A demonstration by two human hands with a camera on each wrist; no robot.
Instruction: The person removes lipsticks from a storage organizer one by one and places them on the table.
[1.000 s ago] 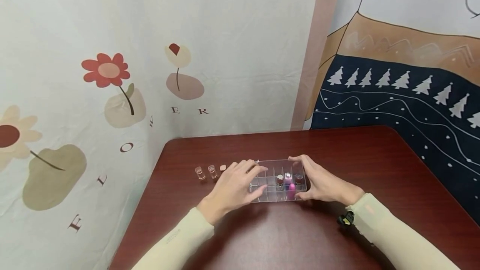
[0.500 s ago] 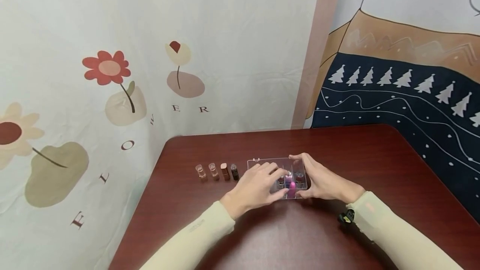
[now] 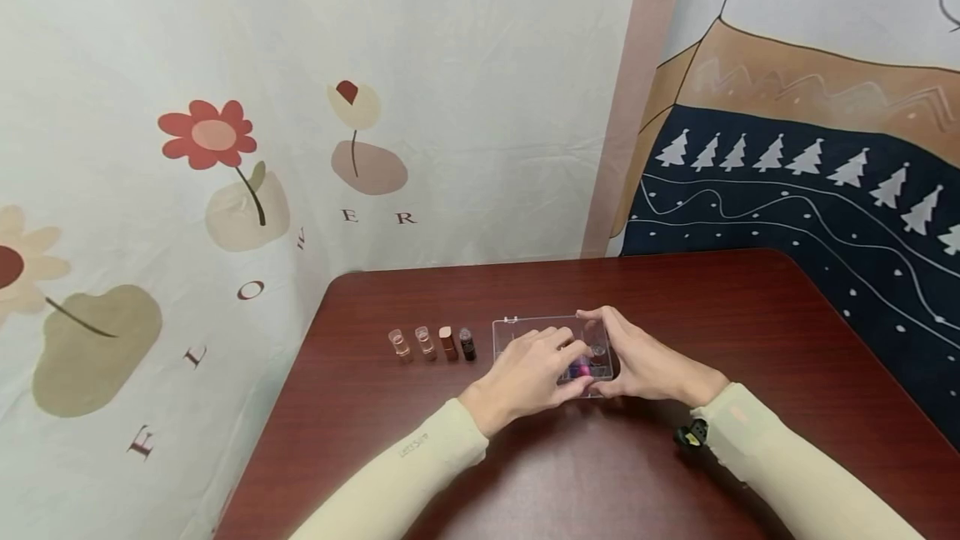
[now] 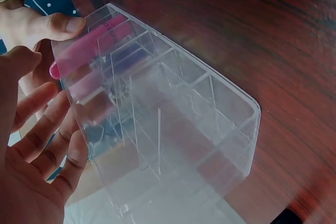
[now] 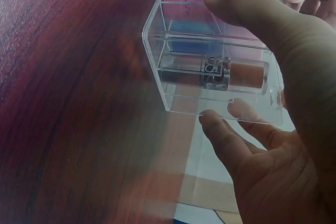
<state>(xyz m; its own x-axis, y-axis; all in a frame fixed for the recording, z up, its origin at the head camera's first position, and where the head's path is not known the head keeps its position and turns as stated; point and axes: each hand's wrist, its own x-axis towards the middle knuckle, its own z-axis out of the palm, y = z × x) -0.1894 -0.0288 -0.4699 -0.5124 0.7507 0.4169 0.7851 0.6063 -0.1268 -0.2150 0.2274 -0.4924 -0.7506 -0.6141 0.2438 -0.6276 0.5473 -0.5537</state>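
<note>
A clear divided cosmetic organizer [image 3: 525, 325] sits on the table, several of its compartments bare in the left wrist view. My right hand [image 3: 641, 361] grips its right end, thumb on the near wall and fingers on the far wall. Above the organizer is my left hand [image 3: 528, 375], fingers spread and loosely bent, near the top of a pink tube [image 4: 79, 53]. In the left wrist view a gap shows between those fingers and the tube. Beside it in the organizer stand a blue piece [image 5: 194, 35] and a clear lip-gloss-like tube [image 5: 247, 75] with orange-brown contents.
Left of the organizer, a row stands on the dark red table [image 3: 600, 473]: two clear-topped small tubes [image 3: 400, 346], a copper-brown lipstick tube [image 3: 448, 343] and a black one [image 3: 467, 345]. Printed cloth hangs [image 3: 480, 107] behind the table.
My left hand has moved right along the organizer, from its left end to above the pink tube, uncovering the brown and black tubes. My right hand keeps its grip in the same place.
</note>
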